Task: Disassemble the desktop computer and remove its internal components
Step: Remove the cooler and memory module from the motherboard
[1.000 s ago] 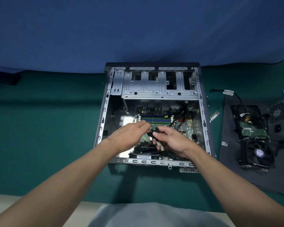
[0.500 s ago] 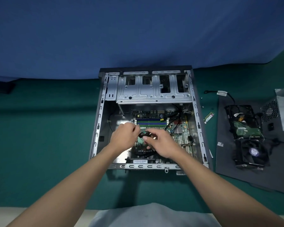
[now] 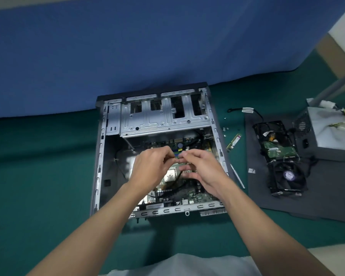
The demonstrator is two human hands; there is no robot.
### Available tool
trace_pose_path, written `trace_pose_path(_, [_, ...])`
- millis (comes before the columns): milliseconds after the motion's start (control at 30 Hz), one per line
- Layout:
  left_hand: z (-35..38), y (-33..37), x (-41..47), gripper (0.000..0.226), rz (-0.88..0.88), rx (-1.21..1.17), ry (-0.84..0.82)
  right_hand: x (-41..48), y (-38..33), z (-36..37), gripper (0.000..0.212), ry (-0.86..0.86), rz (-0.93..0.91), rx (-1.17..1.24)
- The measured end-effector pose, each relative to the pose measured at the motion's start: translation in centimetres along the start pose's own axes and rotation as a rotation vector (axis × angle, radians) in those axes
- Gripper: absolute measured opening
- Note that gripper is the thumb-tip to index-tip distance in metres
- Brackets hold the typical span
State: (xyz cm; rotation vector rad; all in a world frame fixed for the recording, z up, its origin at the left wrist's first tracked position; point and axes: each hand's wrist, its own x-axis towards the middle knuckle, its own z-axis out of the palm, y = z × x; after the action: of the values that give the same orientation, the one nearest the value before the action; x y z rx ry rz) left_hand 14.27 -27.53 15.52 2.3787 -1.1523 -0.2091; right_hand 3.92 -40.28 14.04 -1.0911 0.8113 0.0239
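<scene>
The open desktop case (image 3: 100, 156) lies flat on the green table, with its silver drive cage (image 3: 163, 120) at the far end. Both my hands are over the motherboard (image 3: 197, 196) in the middle of the case. My left hand (image 3: 151, 170) and my right hand (image 3: 203, 170) have curled fingers whose tips meet above the memory slots. Together they pinch a thin black cable (image 3: 178, 176) that runs down from between them to the board. The cable's end is hidden by my fingers.
A grey mat (image 3: 327, 196) right of the case holds a hard drive (image 3: 277, 150), a black cooler fan (image 3: 289, 176) and a grey power supply (image 3: 331, 132). A memory stick (image 3: 234, 142), loose screws (image 3: 225, 129) and a labelled cable (image 3: 247, 110) lie between case and mat.
Both hands moved further into the case, towards the memory slots, still holding the black cable between them. My head has shifted, so the case sits lower left in view.
</scene>
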Motion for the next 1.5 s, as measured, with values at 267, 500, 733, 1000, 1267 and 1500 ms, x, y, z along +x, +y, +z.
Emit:
trace_pose_path(267, [2.0,4.1,2.7,0.014,0.332,-0.020,-0.025,-1.8,-2.0,-5.0,0.008,-0.025,-0.071,0.031])
trace_pose_path(500, [4.4,6.0,4.5,0.039,0.121,-0.067,-0.128,-1.1,-1.7,-10.3,0.007,0.178,-0.146,-0.105])
trace_pose_path(733, [4.7,-0.2,2.2,0.024,-0.347,-0.039,-0.067,2.3,4.4,-13.3,0.019,0.332,0.056,-1.086])
trace_pose_path(1000, [4.3,-6.4,0.7,0.029,-0.604,0.125,-0.197,2.8,4.0,-12.5,0.018,0.392,0.125,-1.275])
trace_pose_path(1267, [4.4,-10.1,2.0,0.052,-0.403,0.264,-0.415,-0.7,-5.7,-3.9,0.018,0.483,-0.742,-0.938])
trace_pose_path(1500, [4.6,-11.3,3.9,0.047,-0.272,0.416,-0.506,7.0,-1.3,2.4,0.042,0.036,-0.160,-1.771])
